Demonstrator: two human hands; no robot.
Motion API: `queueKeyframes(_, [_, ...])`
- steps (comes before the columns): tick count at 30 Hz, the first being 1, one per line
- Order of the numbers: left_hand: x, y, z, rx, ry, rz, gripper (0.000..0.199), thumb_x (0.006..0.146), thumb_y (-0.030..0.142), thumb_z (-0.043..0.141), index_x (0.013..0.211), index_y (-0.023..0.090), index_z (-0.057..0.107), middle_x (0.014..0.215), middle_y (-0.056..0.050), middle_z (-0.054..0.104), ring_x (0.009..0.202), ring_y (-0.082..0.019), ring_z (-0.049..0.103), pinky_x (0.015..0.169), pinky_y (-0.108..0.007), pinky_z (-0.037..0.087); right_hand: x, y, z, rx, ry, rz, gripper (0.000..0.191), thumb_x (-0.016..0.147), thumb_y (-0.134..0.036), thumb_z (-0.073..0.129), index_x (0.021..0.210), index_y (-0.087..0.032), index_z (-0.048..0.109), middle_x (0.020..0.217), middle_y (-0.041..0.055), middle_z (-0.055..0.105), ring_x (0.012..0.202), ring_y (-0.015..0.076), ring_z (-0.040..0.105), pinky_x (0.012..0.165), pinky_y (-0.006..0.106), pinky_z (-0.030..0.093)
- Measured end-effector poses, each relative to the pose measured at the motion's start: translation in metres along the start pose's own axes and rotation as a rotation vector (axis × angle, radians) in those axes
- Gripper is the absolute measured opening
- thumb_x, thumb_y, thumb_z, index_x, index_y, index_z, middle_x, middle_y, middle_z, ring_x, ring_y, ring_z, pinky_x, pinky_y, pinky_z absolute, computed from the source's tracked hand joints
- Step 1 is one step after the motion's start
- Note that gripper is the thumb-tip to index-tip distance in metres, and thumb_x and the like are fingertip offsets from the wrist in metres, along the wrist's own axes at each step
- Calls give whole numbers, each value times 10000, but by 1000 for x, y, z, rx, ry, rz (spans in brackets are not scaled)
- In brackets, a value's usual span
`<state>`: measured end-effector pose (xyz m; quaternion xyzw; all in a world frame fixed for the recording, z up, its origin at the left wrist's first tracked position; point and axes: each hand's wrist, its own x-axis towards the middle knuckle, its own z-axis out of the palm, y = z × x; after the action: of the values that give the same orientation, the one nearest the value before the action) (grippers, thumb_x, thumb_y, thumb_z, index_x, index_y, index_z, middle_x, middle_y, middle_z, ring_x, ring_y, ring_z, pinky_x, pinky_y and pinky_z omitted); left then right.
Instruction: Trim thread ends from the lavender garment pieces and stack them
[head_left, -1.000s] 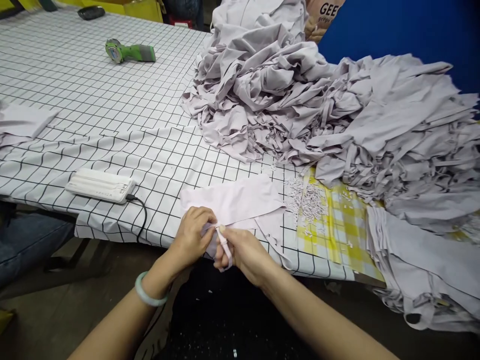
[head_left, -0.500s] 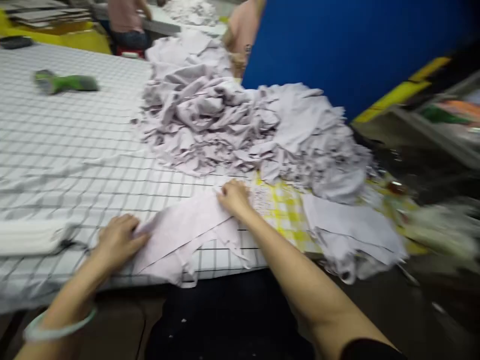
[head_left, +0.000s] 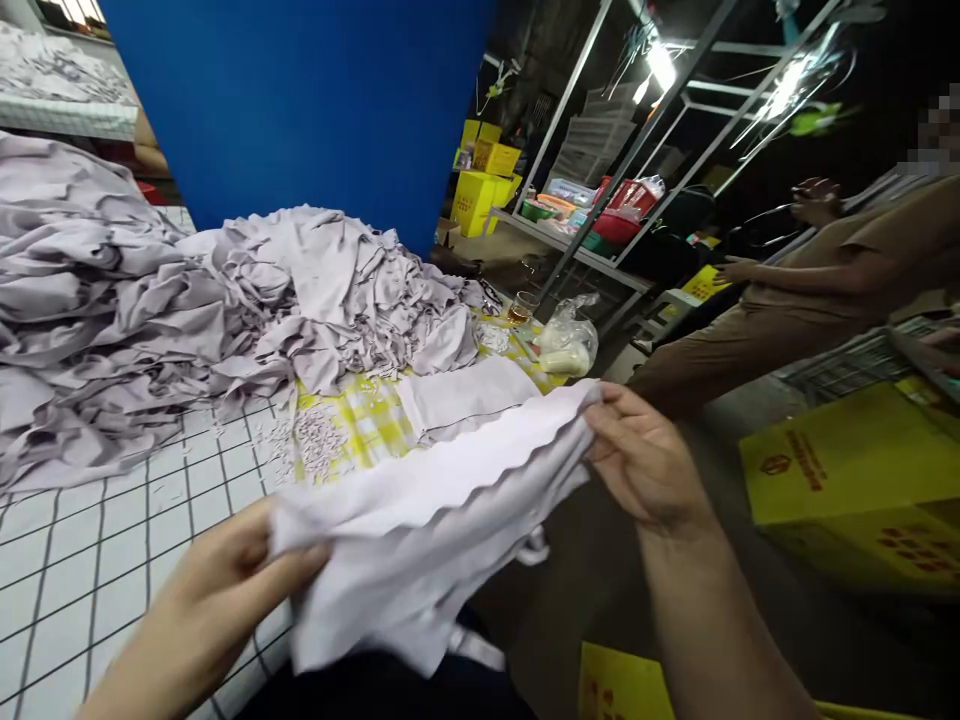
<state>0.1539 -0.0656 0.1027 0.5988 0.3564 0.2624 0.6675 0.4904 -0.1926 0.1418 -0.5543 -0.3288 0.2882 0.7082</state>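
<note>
A pale lilac piece of fabric point(head_left: 442, 510), with a wavy edge and narrow straps hanging below, is stretched in the air between my hands. My left hand point(head_left: 225, 580) pinches its left end between thumb and fingers. At the upper right corner, my right hand point(head_left: 637, 450) grips the other end. Just beyond it, a similar flat lilac piece point(head_left: 472, 400) lies on a yellow checked cloth point(head_left: 375, 425). A large heap of crumpled lilac pieces point(head_left: 300, 290) fills the back left of the table.
Small fabric scraps point(head_left: 319, 440) lie on the white checked tablecloth point(head_left: 97, 560). A glass of brown liquid point(head_left: 521, 307) and a clear plastic bag point(head_left: 570, 340) stand at the table's far corner. A person point(head_left: 817, 270) is on the right, above yellow boxes point(head_left: 855, 480). A blue panel point(head_left: 300, 110) rises behind the heap.
The view has swung to the right. The lilac piece that lay flat on the table under both hands is now lifted and held stretched between them, farther right.
</note>
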Motion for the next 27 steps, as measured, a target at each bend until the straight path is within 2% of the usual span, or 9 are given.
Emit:
queueKeyframes(4, [98, 4, 73, -278, -232, -78, 402, 723, 373, 810, 1030, 129, 724, 931, -101, 755, 781, -221, 691, 690, -293, 550, 50, 19, -80, -134, 191, -84, 363, 685, -368, 860, 978, -253, 678, 864, -12, 732, 766, 134, 680, 707, 240, 537])
queueKeyframes(7, [167, -5, 106, -256, -126, -91, 408, 629, 343, 839, 942, 116, 710, 826, -69, 733, 681, -170, 653, 620, -257, 512, 109, 57, -106, -312, 179, -83, 448, 677, -480, 816, 994, -226, 626, 863, 15, 722, 758, 167, 680, 702, 293, 539])
queueKeyframes(11, [226, -29, 112, -18, 85, -155, 317, 571, 264, 823, 797, 129, 645, 614, 11, 628, 520, -119, 553, 510, -229, 439, 180, 119, -107, -613, 92, -36, 398, 717, -511, 700, 943, -200, 594, 703, -3, 657, 623, 169, 618, 609, 307, 517])
queueKeyframes(14, [241, -44, 105, 61, 128, -183, 285, 598, 258, 791, 790, 137, 619, 607, 16, 613, 500, -118, 541, 502, -233, 432, 202, 153, -107, -714, 56, -10, 308, 731, -430, 676, 916, -192, 616, 689, -3, 644, 635, 181, 602, 647, 341, 527])
queueKeyframes(17, [241, -48, 101, 140, 158, -206, 282, 655, 257, 751, 878, 147, 616, 640, 8, 621, 525, -142, 571, 535, -260, 465, 200, 166, -113, -822, 55, -21, 293, 785, -370, 610, 1009, -183, 638, 820, 45, 683, 778, 224, 633, 784, 414, 533])
queueKeyframes(19, [238, -46, 102, 358, 229, -94, 296, 720, 227, 698, 995, 153, 618, 741, -32, 665, 623, -184, 628, 617, -310, 515, 194, 165, -112, -882, 65, -50, 340, 814, -337, 573, 1101, -167, 640, 1005, 115, 693, 972, 276, 630, 924, 474, 488])
queueKeyframes(21, [235, -44, 109, 737, 257, 175, 338, 811, 193, 606, 1145, 146, 611, 1017, -126, 708, 903, -256, 679, 817, -399, 544, 188, 161, -105, -1023, 51, -149, 421, 872, -333, 513, 1232, -138, 611, 1259, 187, 623, 1213, 320, 540, 1072, 506, 383])
queueKeyframes(24, [232, -49, 123, 1236, 87, 476, 429, 935, 261, 499, 1340, 129, 556, 1443, -180, 537, 1357, -330, 473, 1128, -525, 372, 181, 160, -91, -1365, -89, -272, 556, 974, -387, 360, 1456, -126, 453, 1551, 172, 398, 1455, 316, 310, 1189, 506, 226])
queueKeyframes(27, [233, -62, 131, 1426, -46, 395, 578, 975, 428, 465, 1479, 147, 429, 1565, -140, 403, 1466, -342, 327, 1191, -590, 258, 178, 164, -82, -1599, -301, -58, 626, 1001, -462, 272, 1541, -153, 338, 1611, 126, 324, 1500, 310, 243, 1193, 537, 222])
